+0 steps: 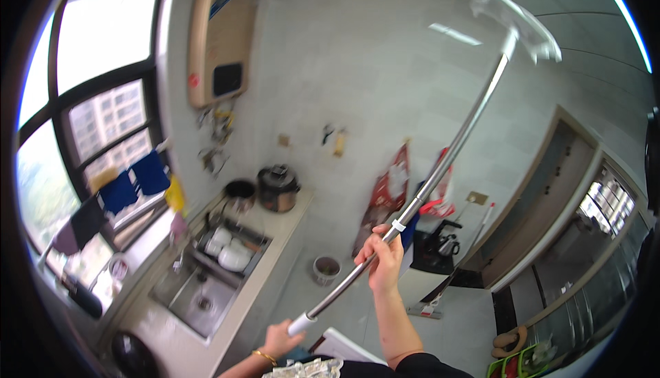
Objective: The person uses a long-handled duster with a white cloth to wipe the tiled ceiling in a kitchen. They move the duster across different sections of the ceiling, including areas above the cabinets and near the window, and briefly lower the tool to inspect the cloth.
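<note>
A long metal mop pole (464, 120) runs diagonally from the lower middle up to the top right. My left hand (279, 338) is closed on the white grip at its lower end, a gold-coloured bracelet on the wrist. Farther up, my right hand (382, 257) wraps the pole just below a white collar (398, 225). At the raised end, the flat mop head (518, 25) bears a pale, slightly blurred cloth. It is high up by the tiled wall and ceiling; whether it touches either, I cannot tell.
A water heater (221, 48) hangs on the wall. Below at left are a sink (198, 303), a dish rack (232, 249) and a pressure cooker (278, 188). Cloths (118, 190) hang by the window. Red bags (389, 187) hang on the wall; a bucket (326, 270) and another mop (427, 312) stand low.
</note>
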A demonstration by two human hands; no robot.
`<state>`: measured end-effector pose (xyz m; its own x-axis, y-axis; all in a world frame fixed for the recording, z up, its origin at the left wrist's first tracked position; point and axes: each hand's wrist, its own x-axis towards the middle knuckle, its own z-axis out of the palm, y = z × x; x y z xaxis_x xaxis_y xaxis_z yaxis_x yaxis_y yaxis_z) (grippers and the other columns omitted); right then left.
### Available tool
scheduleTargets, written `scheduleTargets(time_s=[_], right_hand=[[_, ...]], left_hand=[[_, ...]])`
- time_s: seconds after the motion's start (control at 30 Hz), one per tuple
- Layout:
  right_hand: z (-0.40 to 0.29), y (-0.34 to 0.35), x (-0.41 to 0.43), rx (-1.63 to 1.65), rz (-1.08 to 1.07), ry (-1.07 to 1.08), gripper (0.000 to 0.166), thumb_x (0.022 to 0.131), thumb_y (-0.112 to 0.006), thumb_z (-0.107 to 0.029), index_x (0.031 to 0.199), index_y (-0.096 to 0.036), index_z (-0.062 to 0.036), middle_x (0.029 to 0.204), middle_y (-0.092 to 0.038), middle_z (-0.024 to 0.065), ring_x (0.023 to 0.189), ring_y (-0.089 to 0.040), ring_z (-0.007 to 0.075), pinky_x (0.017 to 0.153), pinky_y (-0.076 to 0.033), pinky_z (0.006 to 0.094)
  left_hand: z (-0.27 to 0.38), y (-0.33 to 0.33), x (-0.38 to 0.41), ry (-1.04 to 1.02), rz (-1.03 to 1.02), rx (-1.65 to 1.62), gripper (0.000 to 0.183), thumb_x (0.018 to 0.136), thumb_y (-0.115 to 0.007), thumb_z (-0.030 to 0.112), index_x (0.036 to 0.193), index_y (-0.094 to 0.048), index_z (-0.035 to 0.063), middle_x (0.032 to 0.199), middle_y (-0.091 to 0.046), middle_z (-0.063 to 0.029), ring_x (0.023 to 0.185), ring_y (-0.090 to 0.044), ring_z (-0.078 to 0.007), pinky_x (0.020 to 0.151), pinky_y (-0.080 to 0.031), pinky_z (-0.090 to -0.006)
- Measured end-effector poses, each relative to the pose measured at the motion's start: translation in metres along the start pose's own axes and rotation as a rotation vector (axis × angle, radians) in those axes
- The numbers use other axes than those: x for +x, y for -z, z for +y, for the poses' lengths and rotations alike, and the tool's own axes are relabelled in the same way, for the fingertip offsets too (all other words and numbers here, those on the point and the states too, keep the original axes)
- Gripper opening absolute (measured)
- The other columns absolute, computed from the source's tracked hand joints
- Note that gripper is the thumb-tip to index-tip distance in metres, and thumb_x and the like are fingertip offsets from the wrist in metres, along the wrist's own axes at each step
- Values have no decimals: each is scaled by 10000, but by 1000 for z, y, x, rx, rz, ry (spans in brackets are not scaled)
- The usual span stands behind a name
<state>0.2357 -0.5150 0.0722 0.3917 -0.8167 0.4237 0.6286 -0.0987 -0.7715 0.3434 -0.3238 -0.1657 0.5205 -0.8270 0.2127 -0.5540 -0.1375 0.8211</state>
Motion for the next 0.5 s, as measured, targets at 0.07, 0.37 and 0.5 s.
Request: scheduleTargets(time_s=[0.07,0.37,0.5], right_hand=[[35,13,4,99,32,-193,196,858,-492,-172,1031,-492,-78,634,-459,22,535,-504,138,504,-482,320],[206,44,-58,132,122,-659,90,899,-528,-207,897,-471,-138,619,-444,-22,515,-482,89,475,-458,267],[249,34,-119,-21,-202,-891,74,904,-528,-191,936,-502,-130,793,-577,35,780,-610,145,666,-557,349]], left_hand=[[-30,15,-27,27,73,220,344,654,-691,359,699,-563,43,603,-585,-168,566,-597,-355,529,-487,-425],[-121,28,-161,517,-52,409,345,674,-689,365,837,-553,93,831,-603,-131,791,-596,-306,662,-470,-427],[-116,42,-151,744,-176,413,658,629,-716,357,1208,-483,149,1162,-497,-167,1117,-455,-339,933,-375,-437]])
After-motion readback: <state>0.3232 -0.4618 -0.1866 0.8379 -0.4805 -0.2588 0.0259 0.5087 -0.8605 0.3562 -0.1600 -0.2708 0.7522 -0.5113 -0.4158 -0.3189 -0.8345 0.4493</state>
